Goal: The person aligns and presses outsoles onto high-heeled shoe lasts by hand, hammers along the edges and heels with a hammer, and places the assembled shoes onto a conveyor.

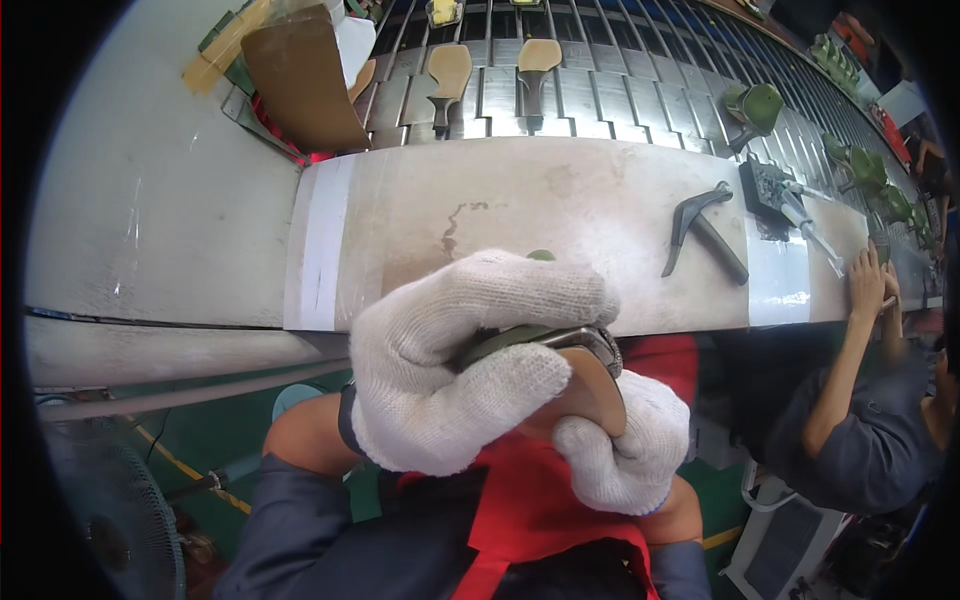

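Note:
In front of my body, at the near edge of the bench, both white-gloved hands hold a shoe with a tan sole [592,385] and a dark green upper. My left hand [440,350] wraps round it from the left, its thumb along the near side and its fingers across the far side. On the lower right my right hand [635,440] grips the sole's edge with bent fingers. Much of the shoe is hidden by the gloves. A ridged metallic-looking edge shows between them. Some green peeks out beyond my left fingers.
Pincers [705,230] lie on the bench [400,200], beside a dark block [770,195] with white-handled tools. Beyond, a slatted metal conveyor [490,90] carries several shoes, some with tan soles up. Brown board [300,80] stands far left. A co-worker's hands [870,280] are at right.

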`<control>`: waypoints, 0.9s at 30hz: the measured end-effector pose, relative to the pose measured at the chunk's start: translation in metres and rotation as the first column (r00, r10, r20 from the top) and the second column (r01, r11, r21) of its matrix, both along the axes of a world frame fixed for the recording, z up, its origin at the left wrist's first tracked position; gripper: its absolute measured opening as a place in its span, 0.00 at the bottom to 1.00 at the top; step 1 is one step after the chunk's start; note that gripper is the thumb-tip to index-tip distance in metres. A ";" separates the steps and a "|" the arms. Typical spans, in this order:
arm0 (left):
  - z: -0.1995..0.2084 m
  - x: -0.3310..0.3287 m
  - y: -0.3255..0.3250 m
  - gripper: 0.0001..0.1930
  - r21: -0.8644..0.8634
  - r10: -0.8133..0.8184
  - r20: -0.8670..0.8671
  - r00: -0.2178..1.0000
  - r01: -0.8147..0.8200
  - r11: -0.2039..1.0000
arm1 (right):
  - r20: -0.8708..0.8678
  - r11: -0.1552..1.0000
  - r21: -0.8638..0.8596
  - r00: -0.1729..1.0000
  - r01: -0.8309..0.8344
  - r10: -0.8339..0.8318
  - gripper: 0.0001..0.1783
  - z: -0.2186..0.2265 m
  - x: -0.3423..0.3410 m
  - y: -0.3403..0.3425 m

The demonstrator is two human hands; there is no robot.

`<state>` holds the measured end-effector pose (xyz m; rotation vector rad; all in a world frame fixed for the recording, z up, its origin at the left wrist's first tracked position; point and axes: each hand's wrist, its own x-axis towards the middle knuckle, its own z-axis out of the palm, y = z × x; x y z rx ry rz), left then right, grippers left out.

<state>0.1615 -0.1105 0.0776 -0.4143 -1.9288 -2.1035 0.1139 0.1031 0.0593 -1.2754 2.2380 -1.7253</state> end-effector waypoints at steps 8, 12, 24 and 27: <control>0.037 -0.005 0.004 0.20 -0.307 0.058 0.008 0.998 -0.053 0.950 | -0.033 0.997 -0.070 0.999 0.008 -0.010 0.15 -0.007 0.001 0.001; 0.047 -0.004 0.010 0.17 -0.366 0.131 0.021 0.991 -0.114 0.924 | -0.050 0.997 -0.074 0.999 0.010 -0.014 0.14 -0.009 0.005 -0.002; 0.041 -0.014 -0.012 0.23 -0.112 0.274 0.211 0.938 -0.256 0.960 | 0.355 1.000 0.002 0.935 -0.019 0.017 0.12 0.019 -0.007 -0.023; 0.038 -0.008 -0.014 0.20 -0.159 0.275 0.194 0.942 -0.246 0.956 | 0.308 0.998 0.042 0.951 -0.037 0.022 0.13 0.020 -0.008 -0.022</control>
